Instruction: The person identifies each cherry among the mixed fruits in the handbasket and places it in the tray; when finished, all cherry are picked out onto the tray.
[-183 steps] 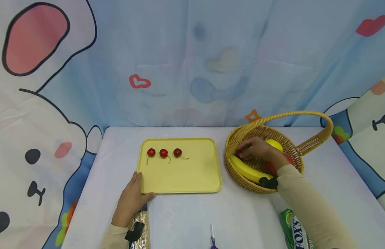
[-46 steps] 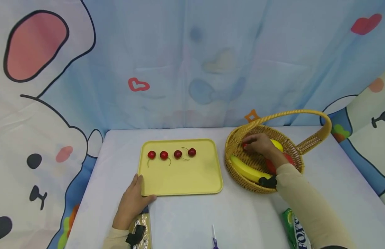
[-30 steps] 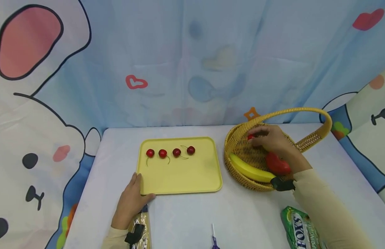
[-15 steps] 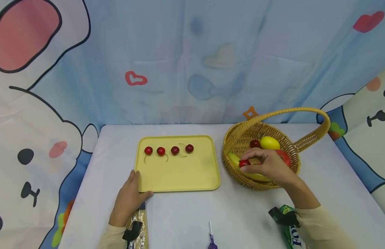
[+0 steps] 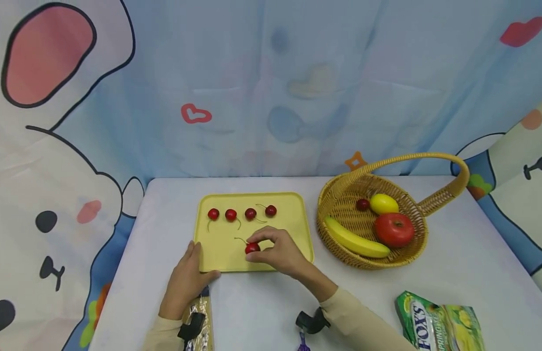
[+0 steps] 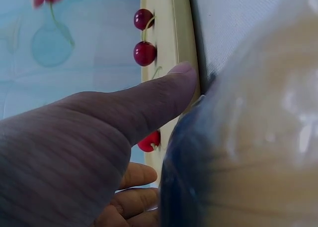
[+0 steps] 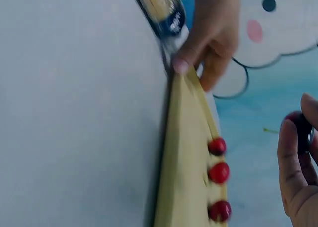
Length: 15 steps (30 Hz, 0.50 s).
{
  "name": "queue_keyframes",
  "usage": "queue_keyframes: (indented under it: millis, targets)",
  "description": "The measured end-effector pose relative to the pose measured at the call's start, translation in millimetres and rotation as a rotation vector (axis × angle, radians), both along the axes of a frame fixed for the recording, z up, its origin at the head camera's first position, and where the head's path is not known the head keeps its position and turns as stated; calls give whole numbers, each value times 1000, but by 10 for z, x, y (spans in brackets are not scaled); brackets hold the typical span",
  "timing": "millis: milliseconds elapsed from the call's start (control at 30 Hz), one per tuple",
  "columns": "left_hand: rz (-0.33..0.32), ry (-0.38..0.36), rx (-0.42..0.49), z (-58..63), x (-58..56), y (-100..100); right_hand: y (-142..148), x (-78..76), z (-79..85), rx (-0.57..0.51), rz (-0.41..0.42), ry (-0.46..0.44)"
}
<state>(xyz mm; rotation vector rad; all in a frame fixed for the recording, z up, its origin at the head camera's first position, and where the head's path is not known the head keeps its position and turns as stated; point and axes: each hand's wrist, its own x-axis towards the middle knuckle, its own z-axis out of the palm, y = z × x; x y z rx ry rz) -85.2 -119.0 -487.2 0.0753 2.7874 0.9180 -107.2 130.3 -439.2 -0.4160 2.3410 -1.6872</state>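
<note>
Between the thumb and fingertips of my right hand (image 5: 281, 253) a red cherry (image 5: 252, 248) is pinched by its body, its stem pointing left. The hand is above the front middle of the yellow tray (image 5: 297, 234); in the right wrist view the pinched cherry (image 7: 298, 130) is clear of the tray. Towards the tray's back, several cherries (image 5: 231, 215) lie in a row with thin stems. My left hand (image 5: 185, 280) rests at the front left corner, fingers along the left edge, thumb (image 6: 164, 95) against the front edge.
A wicker basket (image 5: 341, 256) with a tall handle stands right of the tray. Inside are a banana (image 5: 356, 241), a red apple-like fruit (image 5: 394, 229), a lemon (image 5: 384, 203) and a cherry (image 5: 362, 204). A green FOX'S packet (image 5: 437, 321) and a gold wrapper (image 5: 202, 312) lie nearer.
A fourth cherry joined the row on the tray. My right hand then took another cherry from the basket and moved left over the tray. My left hand has stayed at the corner.
</note>
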Motion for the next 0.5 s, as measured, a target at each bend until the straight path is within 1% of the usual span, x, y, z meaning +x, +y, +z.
queue_keyframes:
  millis: [100, 200, 267, 367, 500]
  targets:
    - [2, -3, 2, -7, -5, 0, -285, -117, -108, 43, 0, 64]
    - [-8, 8, -2, -18, -7, 9, -503, -231, -242, 92, -15, 136]
    - [-16, 15, -5, -22, -5, 15, -614, -296, -329, 110, -32, 165]
    - [-23, 20, -7, -19, -3, 19, -743, -374, -439, 139, -70, 177]
    - [-21, 33, -15, -7, -9, 5, -881, -464, -525, 180, -92, 229]
